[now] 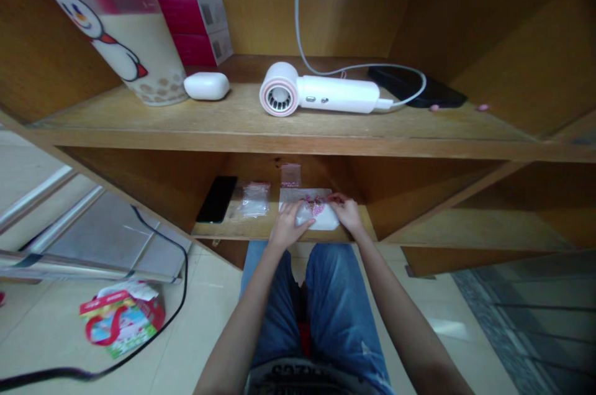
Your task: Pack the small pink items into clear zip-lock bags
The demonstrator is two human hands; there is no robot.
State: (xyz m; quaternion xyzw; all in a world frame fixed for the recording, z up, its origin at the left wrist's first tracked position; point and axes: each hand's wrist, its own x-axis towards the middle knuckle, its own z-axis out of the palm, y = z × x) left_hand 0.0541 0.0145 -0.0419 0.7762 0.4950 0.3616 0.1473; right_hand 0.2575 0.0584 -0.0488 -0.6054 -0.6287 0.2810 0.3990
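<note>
On the lower shelf lies a white sheet (328,221) with a small heap of pink beads (316,205) on it. My left hand (287,225) rests over the sheet's left part, thumb and fingers apart, beside the beads. Something whitish and translucent shows between its thumb and fingers; I cannot make out its edges. To the right of the beads, my right hand (345,211) has its fingertips drawn together at the sheet's far right edge. Whatever they pinch is too small to name. Behind the sheet is a small clear bag (291,176) with pink contents.
Clear plastic bags (255,199) and a black phone (216,199) lie to the left. The upper shelf holds a patterned cup (139,53), pink boxes (200,22), a white case (207,86), a white handheld fan (321,92) and its cable. A colourful bag (121,317) sits on the floor.
</note>
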